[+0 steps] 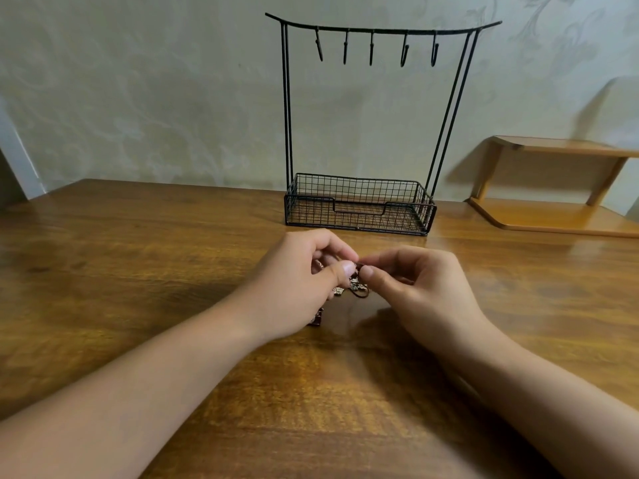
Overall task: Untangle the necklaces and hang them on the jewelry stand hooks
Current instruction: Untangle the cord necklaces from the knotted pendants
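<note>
Two bare forearms are reaching in from the near edge over the wooden desk (138, 271), meeting near its middle. The left hand (297, 281) is curling its fingers and pinching part of the necklaces (352, 286) between thumb and forefinger. The right hand (415, 285) is pinching the same tangle from the other side, its thumb tip nearly touching the left thumb. The necklaces are bunching in a small clump of metallic links and a thin loop, hanging just below the fingertips and lying partly on the desk between the two hands; a further bit is showing under the left hand's heel. How many strands are in the clump cannot be told.

Beyond the hands, near but apart from them, the black wire jewelry stand (287, 115) is standing upright on the desk, its mesh basket (359, 205) forming the base. Five hooks (371, 48) are hanging bare from the curved top bar. To the right, a small wooden shelf (560, 188) is sitting against the pale patterned wall (138, 98).
</note>
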